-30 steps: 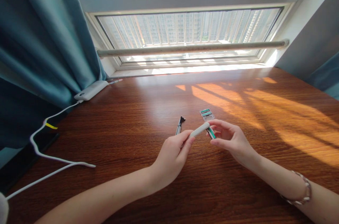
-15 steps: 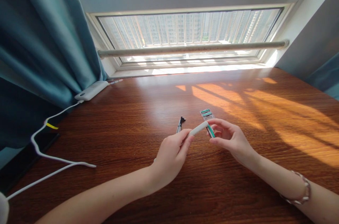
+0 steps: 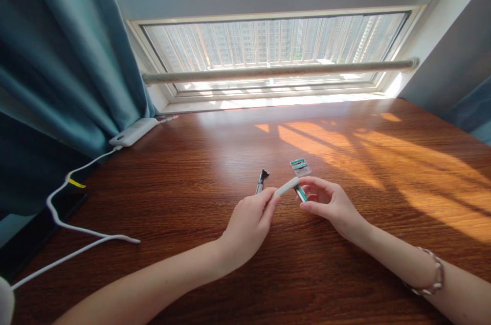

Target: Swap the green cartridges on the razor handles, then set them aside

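My left hand [image 3: 247,222] is closed around a pale grey razor handle [image 3: 287,186], which slants up to the right. At its far end, my right hand [image 3: 330,202] pinches a green and white razor blade cartridge [image 3: 301,193] between thumb and fingers. The cartridge sits right against the handle's tip; whether they are joined I cannot tell. Beyond my left hand lies a second razor handle [image 3: 262,177], dark-headed with no cartridge on it. Behind my right hand is a clear plastic case [image 3: 300,167] holding green-striped cartridges.
A brown wooden table [image 3: 192,161] spreads under my hands, sunlit at the right. At the far left, a white power bank [image 3: 134,132] with a white cable [image 3: 80,229] lies by the blue curtain [image 3: 76,33]. A window with a rail [image 3: 280,72] stands behind.
My right hand has shifted slightly left and down with the cartridge, uncovering more of the clear case. My left hand and its handle have barely moved.
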### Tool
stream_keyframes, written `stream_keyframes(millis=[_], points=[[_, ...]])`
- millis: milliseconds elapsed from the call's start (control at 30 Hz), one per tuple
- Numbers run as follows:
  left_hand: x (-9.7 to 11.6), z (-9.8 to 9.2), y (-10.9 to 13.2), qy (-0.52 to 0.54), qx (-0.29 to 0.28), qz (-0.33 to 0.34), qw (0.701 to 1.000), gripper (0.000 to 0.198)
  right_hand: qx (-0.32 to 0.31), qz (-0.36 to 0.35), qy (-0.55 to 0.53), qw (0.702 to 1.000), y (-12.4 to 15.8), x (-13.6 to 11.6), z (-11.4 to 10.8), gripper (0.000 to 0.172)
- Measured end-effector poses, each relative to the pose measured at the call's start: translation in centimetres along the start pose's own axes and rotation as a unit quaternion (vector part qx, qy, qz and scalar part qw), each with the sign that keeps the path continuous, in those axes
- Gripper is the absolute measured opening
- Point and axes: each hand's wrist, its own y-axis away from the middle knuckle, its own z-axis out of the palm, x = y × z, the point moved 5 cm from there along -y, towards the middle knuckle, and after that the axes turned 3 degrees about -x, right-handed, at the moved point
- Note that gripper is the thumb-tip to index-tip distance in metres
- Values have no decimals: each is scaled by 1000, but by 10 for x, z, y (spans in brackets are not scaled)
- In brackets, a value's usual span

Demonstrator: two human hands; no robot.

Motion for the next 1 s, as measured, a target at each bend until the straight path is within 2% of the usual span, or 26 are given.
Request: stream_keyframes(millis=[233, 533, 1000], points=[[-3, -1, -2, -32, -10, -14, 999, 31, 17, 0, -4, 1000, -1, 3, -4, 35], [2, 2, 0, 11, -24, 9, 1000, 31, 20, -1, -8, 1000, -1, 4, -4, 35], [5, 0, 1, -8, -31, 11, 999, 30, 35, 6, 5, 999, -5, 6, -7, 36]])
